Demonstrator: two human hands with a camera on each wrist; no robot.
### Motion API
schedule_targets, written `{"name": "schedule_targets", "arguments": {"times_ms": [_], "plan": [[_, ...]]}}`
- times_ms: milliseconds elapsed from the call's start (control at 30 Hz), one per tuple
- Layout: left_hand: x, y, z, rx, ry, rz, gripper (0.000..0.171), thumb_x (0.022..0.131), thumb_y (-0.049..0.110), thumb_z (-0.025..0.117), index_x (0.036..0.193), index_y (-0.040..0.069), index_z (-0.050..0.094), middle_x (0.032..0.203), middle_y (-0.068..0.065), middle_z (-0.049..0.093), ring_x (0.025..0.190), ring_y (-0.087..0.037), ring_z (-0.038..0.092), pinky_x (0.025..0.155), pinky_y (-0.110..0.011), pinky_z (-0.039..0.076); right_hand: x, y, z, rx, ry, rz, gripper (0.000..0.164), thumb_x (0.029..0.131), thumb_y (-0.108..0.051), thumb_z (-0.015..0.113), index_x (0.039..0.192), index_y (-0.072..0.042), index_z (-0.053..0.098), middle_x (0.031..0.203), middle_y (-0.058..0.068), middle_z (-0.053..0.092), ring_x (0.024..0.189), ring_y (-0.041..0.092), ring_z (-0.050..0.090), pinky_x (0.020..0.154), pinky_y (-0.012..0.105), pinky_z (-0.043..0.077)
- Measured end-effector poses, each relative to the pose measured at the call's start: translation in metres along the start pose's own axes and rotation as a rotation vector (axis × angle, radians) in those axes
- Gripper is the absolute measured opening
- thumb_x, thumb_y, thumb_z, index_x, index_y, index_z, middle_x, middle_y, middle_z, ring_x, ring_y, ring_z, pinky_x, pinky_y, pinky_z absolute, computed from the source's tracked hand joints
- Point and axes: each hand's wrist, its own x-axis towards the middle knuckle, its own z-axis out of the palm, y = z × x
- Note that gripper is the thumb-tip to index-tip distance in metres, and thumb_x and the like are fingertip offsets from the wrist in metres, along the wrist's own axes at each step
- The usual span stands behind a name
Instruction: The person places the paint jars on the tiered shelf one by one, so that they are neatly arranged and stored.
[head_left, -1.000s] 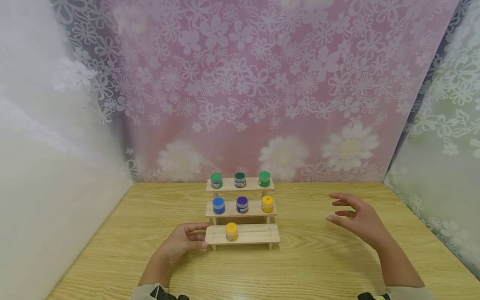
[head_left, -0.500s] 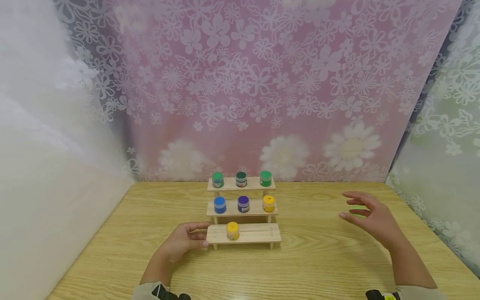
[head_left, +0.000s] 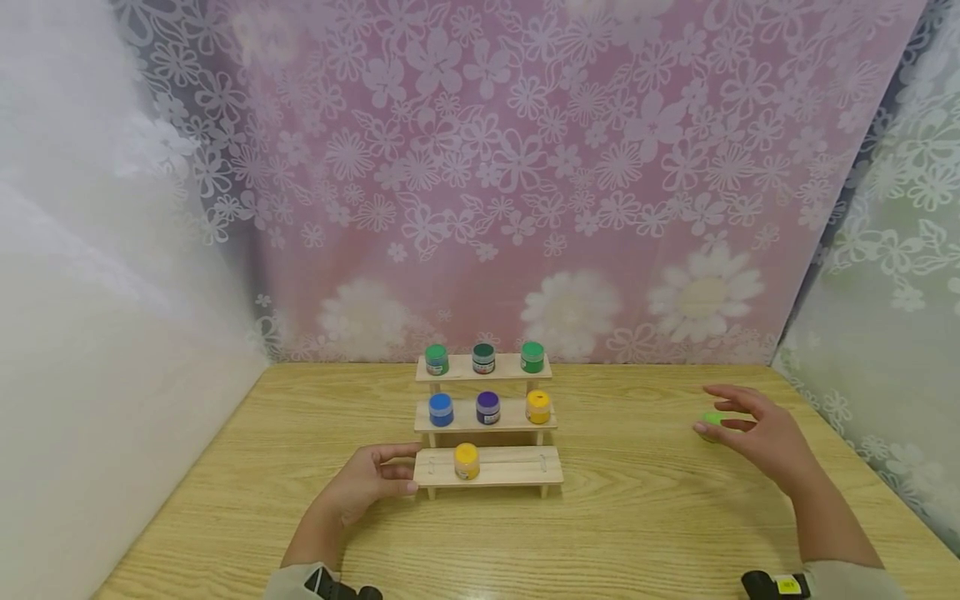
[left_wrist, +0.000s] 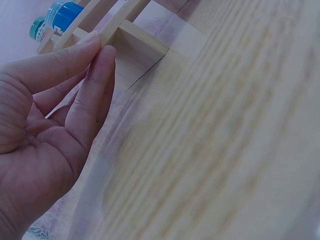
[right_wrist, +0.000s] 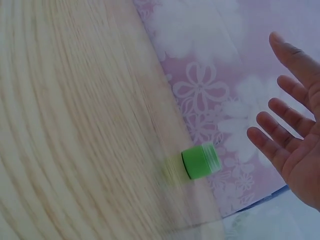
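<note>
My left hand [head_left: 367,483] pinches the left end of the lowest step of a three-step wooden stand [head_left: 517,475]. In the left wrist view the thumb and fingertips [left_wrist: 102,55] meet at the board's edge. A yellow paint jar [head_left: 467,462] sits on that step. The middle step bears a blue paint jar [head_left: 441,410], a purple one [head_left: 488,408] and another yellow one [head_left: 537,407]. At the right, my right hand [head_left: 768,437] is held with its fingers apart around a light green paint jar [right_wrist: 200,161], which stands on the table, untouched in the right wrist view.
On the top step stand a green jar [head_left: 437,360], a dark green jar [head_left: 483,358] and another green jar [head_left: 532,357]. The wood-grain table [head_left: 622,517] ends at a pink flowered backdrop [head_left: 480,208]. Pale sheets [head_left: 135,333] rise at both sides.
My right hand has moved to the right, to the light green jar, which shows more beside the fingers. The left hand keeps its grip on the stand, and the jars on it stay put.
</note>
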Motion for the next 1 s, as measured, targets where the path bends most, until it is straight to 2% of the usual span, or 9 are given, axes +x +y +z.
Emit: {"name": "schedule_targets", "arguments": {"times_ms": [100,167,233,300,367,467,733,1000], "plan": [[0.0,0.0,0.0,-0.005,-0.006,0.004,0.063,0.082,-0.002,0.076,0.139,-0.007,0.049,0.11,-0.017,0.068,0.097,-0.022,0.067,0.079,-0.031,0.056,0.001,0.005,-0.002,-0.016,0.0,0.01,0.066,0.091,-0.033,0.071,0.147,-0.01,0.044,0.145,0.024,0.038,0.11,0.016,0.058,0.074,0.022,0.054],[0.0,0.0,0.0,-0.011,-0.011,0.007,0.064,0.081,-0.003,0.076,0.139,-0.008,0.049,0.11,-0.017,0.068,0.097,-0.023,0.067,0.078,-0.032,0.056,0.002,0.008,-0.003,-0.02,-0.006,0.022,0.068,0.091,-0.034,0.071,0.147,-0.009,0.043,0.144,0.026,0.038,0.114,0.038,0.055,0.076,0.03,0.056],[0.0,0.0,0.0,-0.02,-0.015,0.008,0.064,0.081,-0.004,0.076,0.139,-0.008,0.048,0.11,-0.018,0.068,0.097,-0.023,0.067,0.078,-0.032,0.056,0.003,0.011,-0.003,-0.018,-0.017,0.041,0.071,0.091,-0.035,0.071,0.148,-0.007,0.04,0.144,0.028,0.037,0.116,0.052,0.05,0.078,0.041,0.056],[-0.001,0.0,0.001,-0.023,-0.016,0.008,0.064,0.081,-0.004,0.076,0.139,-0.008,0.048,0.11,-0.018,0.068,0.098,-0.023,0.067,0.078,-0.032,0.056,0.003,0.014,-0.004,-0.023,-0.026,0.062,0.074,0.091,-0.037,0.07,0.149,-0.005,0.039,0.144,0.03,0.036,0.116,0.055,0.048,0.08,0.051,0.054],[-0.001,0.001,0.001,-0.024,-0.016,0.006,0.064,0.081,-0.004,0.076,0.139,-0.007,0.048,0.11,-0.018,0.068,0.098,-0.023,0.067,0.078,-0.032,0.056,0.004,0.018,-0.004,-0.029,-0.031,0.078,0.075,0.091,-0.039,0.07,0.149,-0.004,0.038,0.144,0.032,0.035,0.116,0.056,0.048,0.08,0.056,0.053],[-0.001,0.001,0.001,-0.024,-0.014,0.001,0.065,0.081,-0.003,0.076,0.14,-0.007,0.048,0.11,-0.017,0.068,0.098,-0.023,0.067,0.078,-0.031,0.056,0.005,0.024,-0.003,-0.026,-0.025,0.087,0.075,0.09,-0.038,0.071,0.148,-0.003,0.039,0.144,0.034,0.034,0.115,0.056,0.049,0.079,0.054,0.054],[-0.001,0.001,0.0,-0.039,-0.025,0.003,0.066,0.081,-0.004,0.076,0.14,-0.008,0.046,0.109,-0.017,0.068,0.097,-0.022,0.067,0.078,-0.032,0.056,0.006,0.042,0.001,-0.035,0.012,0.071,0.07,0.089,-0.032,0.074,0.143,0.001,0.045,0.146,0.033,0.034,0.116,0.053,0.047,0.075,0.039,0.057],[-0.001,0.002,0.0,-0.019,-0.017,-0.002,0.065,0.081,-0.003,0.076,0.14,-0.007,0.048,0.11,-0.016,0.068,0.097,-0.021,0.066,0.078,-0.032,0.056,0.009,0.056,0.006,-0.043,-0.022,0.133,0.073,0.09,-0.035,0.072,0.145,0.003,0.042,0.146,0.035,0.032,0.118,0.055,0.047,0.079,0.049,0.055]]}}
